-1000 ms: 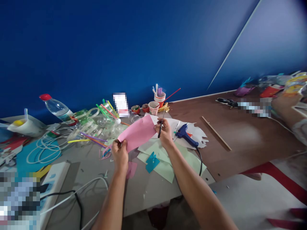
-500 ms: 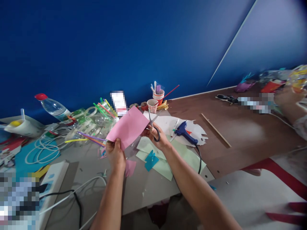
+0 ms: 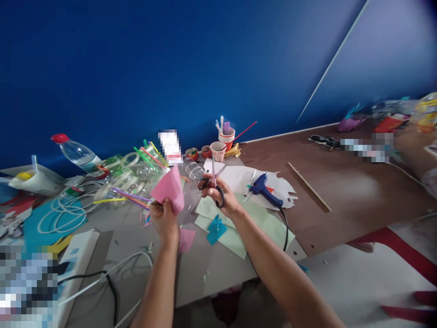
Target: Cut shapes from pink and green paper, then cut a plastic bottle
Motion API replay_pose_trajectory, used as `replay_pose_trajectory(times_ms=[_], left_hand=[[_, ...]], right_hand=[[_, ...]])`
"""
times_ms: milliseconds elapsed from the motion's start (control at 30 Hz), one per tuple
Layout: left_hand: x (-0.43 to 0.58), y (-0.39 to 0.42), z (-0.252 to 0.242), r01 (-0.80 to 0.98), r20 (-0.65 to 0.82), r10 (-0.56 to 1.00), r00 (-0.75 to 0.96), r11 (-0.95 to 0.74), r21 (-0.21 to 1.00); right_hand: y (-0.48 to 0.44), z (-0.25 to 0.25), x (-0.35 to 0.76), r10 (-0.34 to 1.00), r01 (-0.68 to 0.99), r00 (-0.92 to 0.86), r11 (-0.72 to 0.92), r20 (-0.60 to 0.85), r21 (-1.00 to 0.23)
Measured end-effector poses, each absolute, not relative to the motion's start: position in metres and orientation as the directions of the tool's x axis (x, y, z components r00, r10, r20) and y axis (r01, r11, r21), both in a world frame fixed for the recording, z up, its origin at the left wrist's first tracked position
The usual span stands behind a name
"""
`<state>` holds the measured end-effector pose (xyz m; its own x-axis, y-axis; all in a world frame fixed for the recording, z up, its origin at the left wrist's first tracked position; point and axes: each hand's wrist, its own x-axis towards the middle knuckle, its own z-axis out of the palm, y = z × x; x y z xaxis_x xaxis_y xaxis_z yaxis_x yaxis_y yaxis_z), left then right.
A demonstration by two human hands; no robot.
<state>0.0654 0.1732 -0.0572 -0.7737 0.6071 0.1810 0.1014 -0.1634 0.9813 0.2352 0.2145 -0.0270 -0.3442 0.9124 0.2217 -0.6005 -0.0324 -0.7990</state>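
Pinched at its lower edge by my left hand (image 3: pixel 165 220), a sheet of pink paper (image 3: pixel 170 187) stands up above the table with its right side bent away. My right hand (image 3: pixel 223 196) has its fingers in the handles of a pair of scissors (image 3: pixel 219 191). The scissor blades point up and are spread apart, with no paper between them. A gap separates the scissors from the pink paper. Below my hands lie a small pink scrap (image 3: pixel 186 240), a teal paper piece (image 3: pixel 216 229) and pale green sheets (image 3: pixel 235 246).
A blue glue gun (image 3: pixel 265 189) rests on white cut paper (image 3: pixel 289 188), near a wooden stick (image 3: pixel 309 187). Paper cups (image 3: pixel 217 151) stand by the wall. Plastic bottles (image 3: pixel 80 152), coiled white cable (image 3: pixel 61 216) and a power strip (image 3: pixel 77 259) crowd the left. Another person's hand (image 3: pixel 409 141) is far right.
The pink paper has gone from flat and spread out to bent, its right side no longer at my right hand. My right hand, still holding the scissors, is now apart from it.
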Motion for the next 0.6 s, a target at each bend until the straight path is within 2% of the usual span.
replay_pose_trajectory(times_ms=[100, 200, 433, 600], left_hand=[[0.064, 0.172, -0.06, 0.12, 0.188, 0.595, -0.781, -0.153, 0.981], [0.064, 0.171, -0.06, 0.117, 0.185, 0.585, -0.79, -0.152, 0.981], [0.068, 0.17, -0.061, 0.013, 0.152, 0.693, -0.704, -0.202, 0.979], [0.068, 0.169, -0.061, 0.136, 0.195, 0.659, -0.726, -0.141, 0.981]], right_hand=[[0.215, -0.026, 0.237, 0.911, -0.655, -0.35, -0.069, 0.221, -0.753], [0.22, -0.024, 0.242, 0.932, -0.676, -0.289, -0.036, 0.22, -0.736], [0.221, -0.024, 0.245, 0.952, -0.59, -0.26, -0.023, 0.164, -0.807], [0.216, -0.028, 0.235, 0.945, -0.56, -0.3, -0.062, 0.132, -0.826]])
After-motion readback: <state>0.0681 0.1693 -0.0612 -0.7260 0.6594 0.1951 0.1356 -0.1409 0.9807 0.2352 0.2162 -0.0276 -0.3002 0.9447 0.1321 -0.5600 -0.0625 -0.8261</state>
